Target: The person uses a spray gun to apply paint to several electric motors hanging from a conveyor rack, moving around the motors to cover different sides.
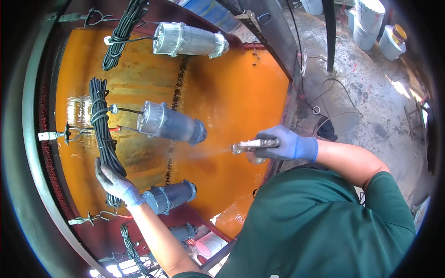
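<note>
My right hand [282, 142], in a blue-grey work glove, is closed round a metal spray gun [250, 146]. A pale mist leaves its nozzle towards a submersible pump [169, 123] that hangs on a hook, silver at one end and bluish grey at the other. My left hand [116, 183], gloved alike, holds the lower end of that pump's black cable coil [103, 123]. Nearest my left wrist is another pump [170, 196], coated bluish grey. Farther off hangs a silver pump [187, 40] with its own cable coil [123, 34].
Behind the pumps stands a spray booth with orange, wet-looking panels [250, 92]. A curved rail [34, 134] with hooks [60, 134] runs along the left. White buckets [366, 28] stand on the stained concrete floor [357, 125], where a thin hose [340, 85] lies. A pink bucket [210, 244] sits low down.
</note>
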{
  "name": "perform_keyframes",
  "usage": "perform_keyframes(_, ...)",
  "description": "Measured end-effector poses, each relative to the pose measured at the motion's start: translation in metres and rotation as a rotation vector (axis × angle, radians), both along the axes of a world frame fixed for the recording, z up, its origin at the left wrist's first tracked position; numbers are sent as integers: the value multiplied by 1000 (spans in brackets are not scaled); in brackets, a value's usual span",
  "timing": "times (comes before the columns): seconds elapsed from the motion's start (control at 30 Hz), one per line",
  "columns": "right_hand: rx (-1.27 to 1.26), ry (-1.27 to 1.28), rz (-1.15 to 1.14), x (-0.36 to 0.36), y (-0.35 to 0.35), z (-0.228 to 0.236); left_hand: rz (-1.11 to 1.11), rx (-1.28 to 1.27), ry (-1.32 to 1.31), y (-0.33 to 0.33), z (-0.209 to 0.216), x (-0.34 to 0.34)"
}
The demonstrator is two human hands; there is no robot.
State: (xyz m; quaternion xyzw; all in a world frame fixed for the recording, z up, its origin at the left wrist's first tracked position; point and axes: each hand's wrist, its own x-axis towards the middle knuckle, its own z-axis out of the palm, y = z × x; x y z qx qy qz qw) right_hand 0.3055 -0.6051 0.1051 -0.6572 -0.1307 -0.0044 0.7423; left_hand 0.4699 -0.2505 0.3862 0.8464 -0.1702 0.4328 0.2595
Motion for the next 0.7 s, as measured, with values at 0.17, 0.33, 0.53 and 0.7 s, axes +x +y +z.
perform_keyframes(0.17, 21, 226, -214, 8, 5, -5, 45, 53, 15, 1, 4, -5)
perform_keyframes(0.33, -143, 84, -12, 0, 5, -14, 16, -42, 40, 3, -1, -6)
perform_keyframes(0.53, 15, 303, -175, 5, 6, -24, 49, 49, 19, 3, 0, -3)
perform_keyframes(0.7, -46, 56, -113, 2, 13, -41, 58, 71, -1, 3, 3, -5)
